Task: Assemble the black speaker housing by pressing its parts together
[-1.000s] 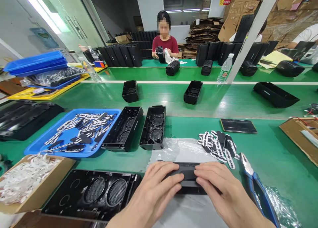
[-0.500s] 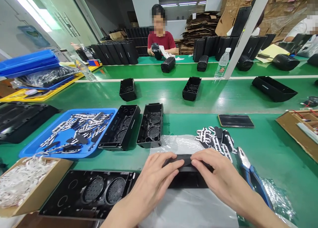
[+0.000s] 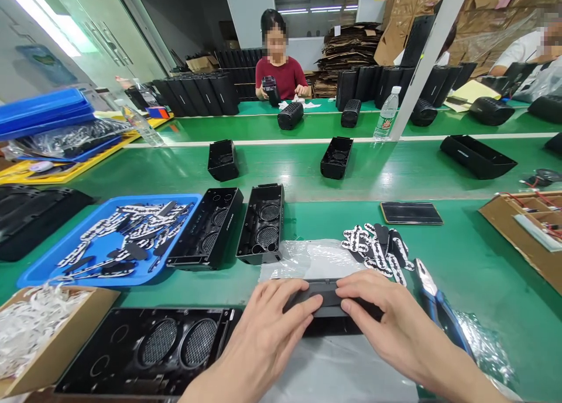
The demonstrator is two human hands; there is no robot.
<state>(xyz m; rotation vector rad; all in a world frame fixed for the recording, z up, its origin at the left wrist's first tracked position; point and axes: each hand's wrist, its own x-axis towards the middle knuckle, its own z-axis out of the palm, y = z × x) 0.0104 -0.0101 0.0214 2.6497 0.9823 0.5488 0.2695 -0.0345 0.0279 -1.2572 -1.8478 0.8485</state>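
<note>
Fingers of the left hand (image 3: 272,324) and right hand (image 3: 393,312) lie bent on a dark strip (image 3: 332,298) along the top of a black housing (image 3: 329,325); whether they pinch it or only rest on it, I cannot tell. The strip's middle shows between the fingertips, while the hands hide both ends of the housing. A pale plastic sheet (image 3: 346,368) lies beneath.

Just beyond the right fingers is a pile of black-and-white strips (image 3: 377,248). To their right, pliers (image 3: 439,309) with blue handles lie beside crumpled clear plastic (image 3: 485,344). Farther beyond are a flat black panel (image 3: 411,213) and, at the far right, a divided cardboard box (image 3: 522,230).

Left of the left fingers, the hand and forearm stand in front of the near end of a large black shell (image 3: 127,350) with two round grilles. Beyond those fingers, two open black casings (image 3: 261,230) stand side by side, next to a blue tray (image 3: 33,271) of strips. A box of white strips (image 3: 94,312) sits at the far left. Well beyond the fingers, a slanted post (image 3: 428,63) partly blocks the background, and a person in red (image 3: 287,78) holds a black unit (image 3: 271,92).
</note>
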